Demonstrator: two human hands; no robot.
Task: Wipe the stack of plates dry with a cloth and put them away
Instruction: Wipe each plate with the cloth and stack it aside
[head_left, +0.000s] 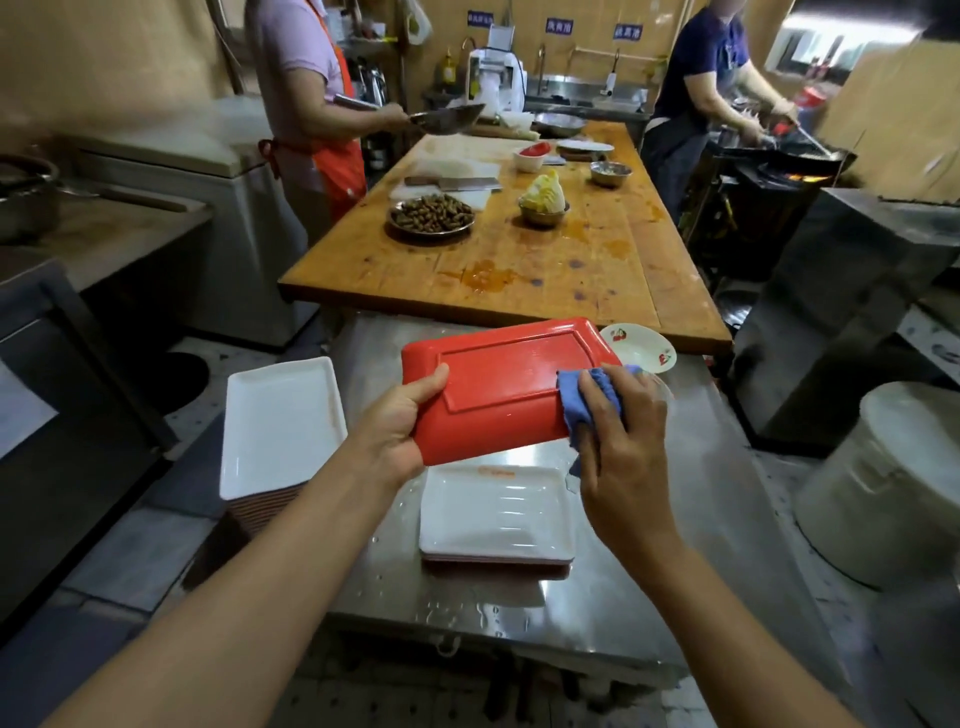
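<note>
A red rectangular plate (506, 384) is held underside up above the wet steel table (685, 525). My left hand (397, 423) grips its left edge, thumb on top. My right hand (618, 431) grips a blue cloth (579, 400) and presses it on the plate's right end. Directly below lies a short stack of rectangular plates (496, 512), white side up and wet. A taller stack of the same plates (280, 423), white side up, stands to the left, off the table's edge.
A small bowl with cherry prints (641, 345) sits behind the red plate. Beyond is a long wooden table (519, 270) with dishes of food and a cleaver. Two people cook at the far left and far right. A white bucket (893, 483) stands at right.
</note>
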